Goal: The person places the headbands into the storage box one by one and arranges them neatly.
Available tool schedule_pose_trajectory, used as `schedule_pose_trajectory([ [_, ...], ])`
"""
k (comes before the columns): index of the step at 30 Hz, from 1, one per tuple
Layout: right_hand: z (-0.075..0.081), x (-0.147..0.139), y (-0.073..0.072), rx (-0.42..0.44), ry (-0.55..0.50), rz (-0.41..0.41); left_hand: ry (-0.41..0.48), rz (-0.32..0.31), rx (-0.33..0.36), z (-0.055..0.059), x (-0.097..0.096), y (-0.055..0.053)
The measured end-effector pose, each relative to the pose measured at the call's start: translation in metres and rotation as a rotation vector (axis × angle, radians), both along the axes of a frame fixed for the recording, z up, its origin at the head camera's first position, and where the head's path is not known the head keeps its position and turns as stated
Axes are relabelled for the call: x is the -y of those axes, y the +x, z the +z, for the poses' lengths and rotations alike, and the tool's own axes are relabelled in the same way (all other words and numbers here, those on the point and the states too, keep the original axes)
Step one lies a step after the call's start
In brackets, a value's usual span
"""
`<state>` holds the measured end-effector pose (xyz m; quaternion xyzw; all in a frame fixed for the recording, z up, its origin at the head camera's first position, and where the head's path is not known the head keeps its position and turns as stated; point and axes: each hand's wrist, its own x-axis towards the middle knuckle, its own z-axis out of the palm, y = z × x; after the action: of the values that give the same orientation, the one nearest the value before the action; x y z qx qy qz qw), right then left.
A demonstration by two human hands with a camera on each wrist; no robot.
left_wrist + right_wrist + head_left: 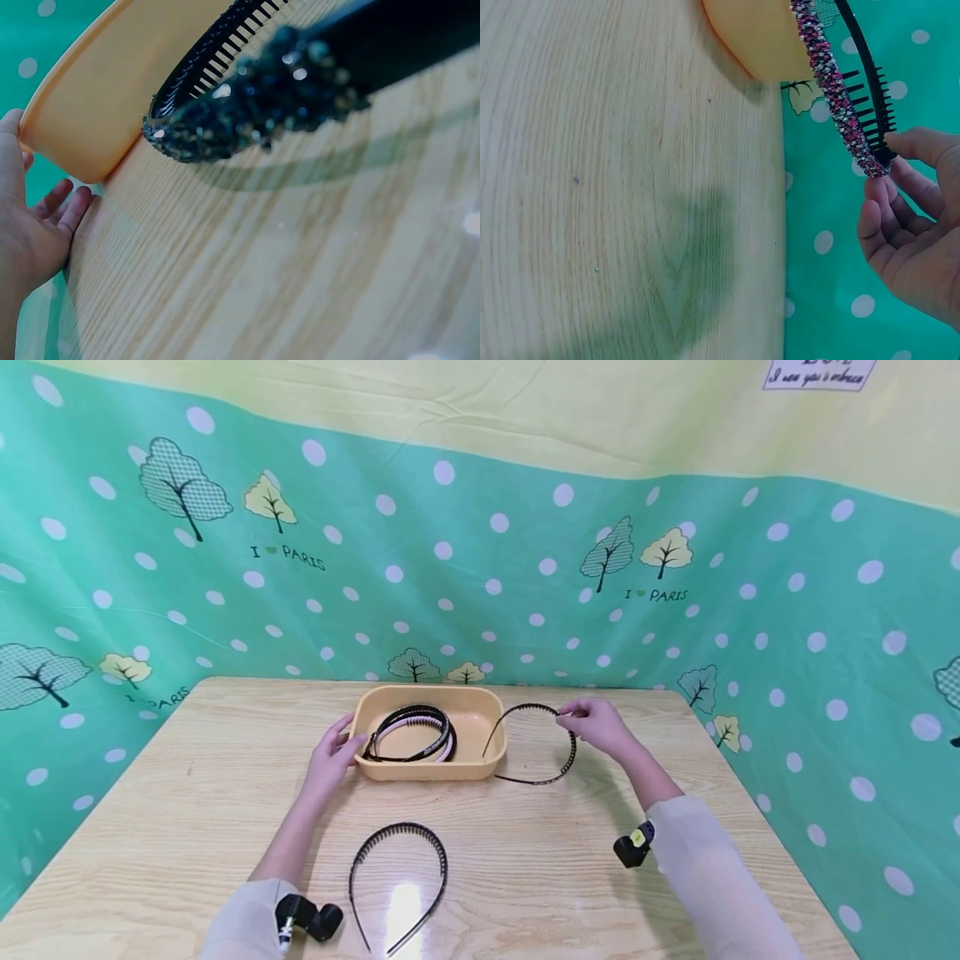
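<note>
My left hand (pixel 328 762) grips the left end of a pale orange plastic bin (pixel 427 771), thumb at the rim and fingers outside the wall. Several headbands (pixel 450 737), black and one pinkish, lie heaped inside it. Right of the bin, my right hand (pixel 600 727) pinches a toothed black headband (pixel 573 752) at its top curve. The right wrist view shows pink and silver glitter (pixel 832 90) along its outside; its tips point left, one over the bin. On the table nearer me lies another black toothed headband (pixel 444 864), its dark sparkly stones (pixel 255 105) close to the left wrist camera.
Everything stands on a light wood-grain table (pixel 525 860). A green dotted curtain (pixel 487 585) with printed trees hangs behind it and along the sides. The bin stands near the table's back edge. Each wrist carries a small black camera (pixel 633 847).
</note>
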<state>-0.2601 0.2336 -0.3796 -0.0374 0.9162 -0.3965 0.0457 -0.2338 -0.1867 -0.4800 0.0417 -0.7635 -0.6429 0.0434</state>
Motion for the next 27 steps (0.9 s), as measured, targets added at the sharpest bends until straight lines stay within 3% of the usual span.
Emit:
schedule_pose_trajectory([
  [14, 0.007, 0.009, -0.004, 0.001, -0.059, -0.049, 0.009, -0.008, 0.018, 0.002, 0.0, 0.0],
  [22, 0.007, 0.018, -0.005, -0.002, -0.092, -0.059, 0.019, -0.016, 0.033, 0.029, -0.008, 0.015],
  [27, 0.007, 0.023, -0.007, -0.008, -0.1, -0.062, 0.02, -0.013, 0.032, 0.03, -0.008, 0.017],
])
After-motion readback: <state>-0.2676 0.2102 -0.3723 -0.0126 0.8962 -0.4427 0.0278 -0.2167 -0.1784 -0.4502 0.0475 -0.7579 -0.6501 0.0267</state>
